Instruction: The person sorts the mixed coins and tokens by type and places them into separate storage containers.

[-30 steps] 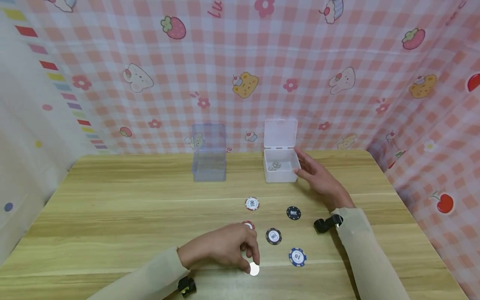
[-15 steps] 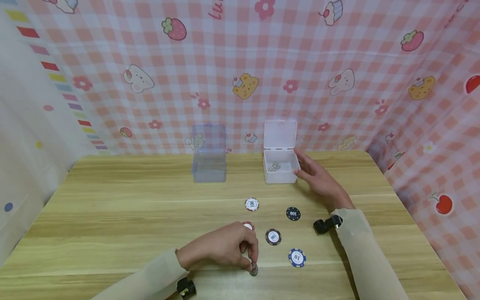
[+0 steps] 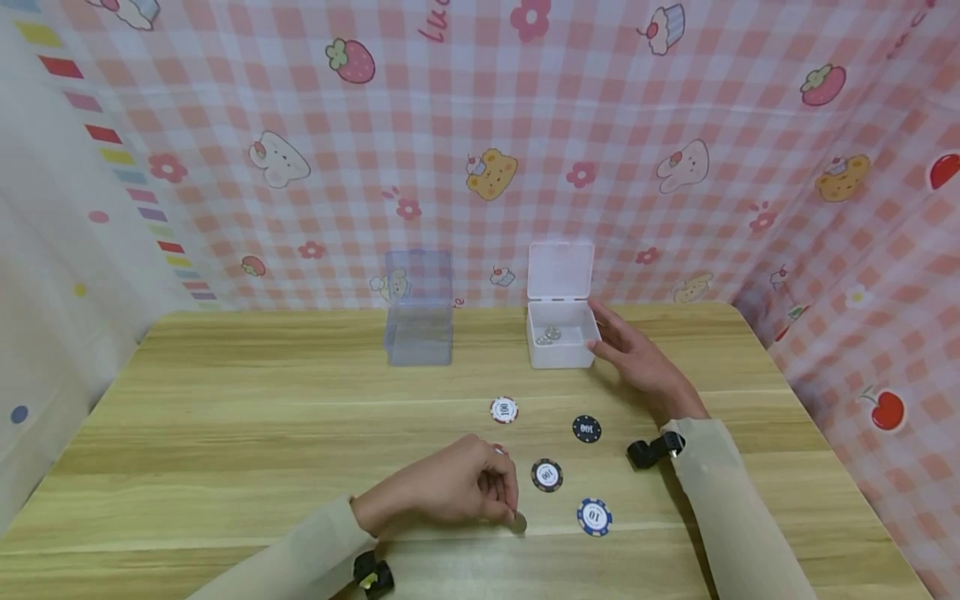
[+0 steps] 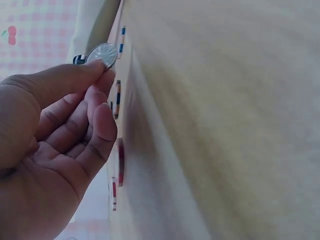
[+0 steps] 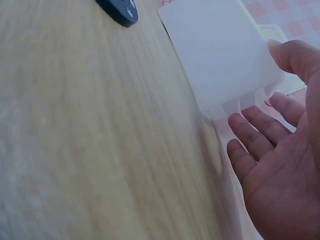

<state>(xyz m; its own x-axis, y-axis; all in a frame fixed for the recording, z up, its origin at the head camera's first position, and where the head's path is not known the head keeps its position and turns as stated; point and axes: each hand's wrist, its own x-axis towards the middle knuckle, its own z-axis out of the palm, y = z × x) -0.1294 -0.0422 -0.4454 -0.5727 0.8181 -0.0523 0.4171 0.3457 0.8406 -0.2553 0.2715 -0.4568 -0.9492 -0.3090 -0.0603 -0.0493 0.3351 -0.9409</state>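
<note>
Between thumb and fingertips my left hand pinches a silver coin, raised just off the table. In the left wrist view the coin shows a patterned face; the other fingers curl loosely below it. My right hand holds the right side of a white plastic box, thumb at its front corner and fingers along its side and back. The box's lid stands up, and several coins lie inside at the left. In the right wrist view the thumb rests on the edge of the box.
A bluish clear box, lid raised, stands left of the white one. On the table lie a red-and-white chip, black chips and a blue chip. A red chip is mostly hidden behind the left hand in the head view.
The coin, held low at the table before, has come up slightly and to the right with my left hand. It has turned in the fingers. My right hand stays on the white box.
</note>
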